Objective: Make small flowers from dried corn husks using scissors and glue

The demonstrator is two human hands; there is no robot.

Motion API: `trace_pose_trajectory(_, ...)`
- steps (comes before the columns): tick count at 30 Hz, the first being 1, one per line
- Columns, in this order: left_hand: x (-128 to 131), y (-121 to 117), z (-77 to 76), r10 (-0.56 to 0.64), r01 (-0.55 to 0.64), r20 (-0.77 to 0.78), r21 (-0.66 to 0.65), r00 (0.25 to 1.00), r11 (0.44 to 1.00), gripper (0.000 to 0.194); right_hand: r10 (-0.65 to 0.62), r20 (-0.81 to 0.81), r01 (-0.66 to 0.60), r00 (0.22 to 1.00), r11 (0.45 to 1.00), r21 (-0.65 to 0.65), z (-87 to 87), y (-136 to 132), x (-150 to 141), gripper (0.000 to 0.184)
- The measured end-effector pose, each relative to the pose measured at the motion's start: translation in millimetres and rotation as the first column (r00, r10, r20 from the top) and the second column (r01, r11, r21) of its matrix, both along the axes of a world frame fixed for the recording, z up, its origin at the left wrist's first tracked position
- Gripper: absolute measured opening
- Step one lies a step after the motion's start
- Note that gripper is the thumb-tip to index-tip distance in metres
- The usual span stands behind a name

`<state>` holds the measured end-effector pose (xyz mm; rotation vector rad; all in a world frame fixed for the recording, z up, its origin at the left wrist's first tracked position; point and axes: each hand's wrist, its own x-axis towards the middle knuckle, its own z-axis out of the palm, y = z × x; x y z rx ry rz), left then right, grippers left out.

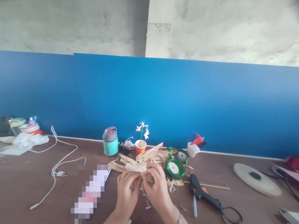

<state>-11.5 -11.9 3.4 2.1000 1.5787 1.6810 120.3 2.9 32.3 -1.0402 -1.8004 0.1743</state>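
Observation:
Both hands meet low in the middle of the head view, fingertips almost touching. My left hand [128, 188] is closed in a pinch, thumb against the forefinger. My right hand [157, 183] pinches too, its other fingers curled above. Whatever sits between the fingertips is too small and blurred to name. Just beyond them lies a pile of dried corn husks [130, 165], pale and papery. Right of my right hand are cut husk pieces [174, 183]. A spool of green ribbon [174, 168] stands close by, with a roll of tape [181, 156] behind it.
A black glue gun [203, 193] with its cable and a thin stick [212, 185] lie right. Behind the husks, a paper cup [140, 147] holds a white-flowered stem [142, 129] beside a teal flask [110, 146]. Left are a blurred-out phone [93, 193] and white cables [54, 169].

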Motion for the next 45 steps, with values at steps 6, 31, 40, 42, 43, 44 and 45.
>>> trace_pose_trajectory(6, -1.6, 0.9, 0.3, -0.019, 0.018, 0.04, 0.013, 0.999, 1.0, 0.013, -0.015, 0.004, 0.015, 1.0, 1.0, -0.002, 2.1, -1.0, 0.2, 0.017)
trace_pose_trajectory(31, -2.8, 0.6, 3.6, -0.103, 0.134, 0.227, -0.122, 0.968, 0.983, 0.018, -0.048, 0.047, 0.046, 0.998, 0.998, 0.037, 4.3, -3.3, -1.2, 0.018)
trace_pose_trajectory(40, -1.1, 1.4, 4.1, -0.124, 0.234, 0.409, -0.23, 0.904, 0.945, 0.024, -0.051, 0.066, 0.047, 0.997, 0.996, 0.071, 1.0, -2.5, -0.7, 0.014)
trace_pose_trajectory(42, -1.5, 1.6, 4.2, -0.135, 0.261, 0.437, -0.243, 0.889, 0.934, 0.025, -0.048, 0.073, 0.042, 0.996, 0.996, 0.072, 0.3, -2.4, -0.4, 0.014)
trace_pose_trajectory(43, -1.6, 1.6, 4.4, -0.138, 0.275, 0.456, -0.25, 0.879, 0.928, 0.025, -0.044, 0.077, 0.038, 0.996, 0.997, 0.073, 0.2, -2.5, -0.2, 0.014)
trace_pose_trajectory(44, -1.5, 1.6, 4.8, -0.138, 0.289, 0.48, -0.258, 0.867, 0.922, 0.025, -0.04, 0.081, 0.034, 0.996, 0.997, 0.074, 0.4, -2.7, -0.1, 0.014)
trace_pose_trajectory(45, -1.2, 1.4, 5.4, -0.136, 0.308, 0.51, -0.27, 0.849, 0.912, 0.026, -0.038, 0.086, 0.031, 0.996, 0.997, 0.077, 0.7, -3.0, 0.0, 0.014)
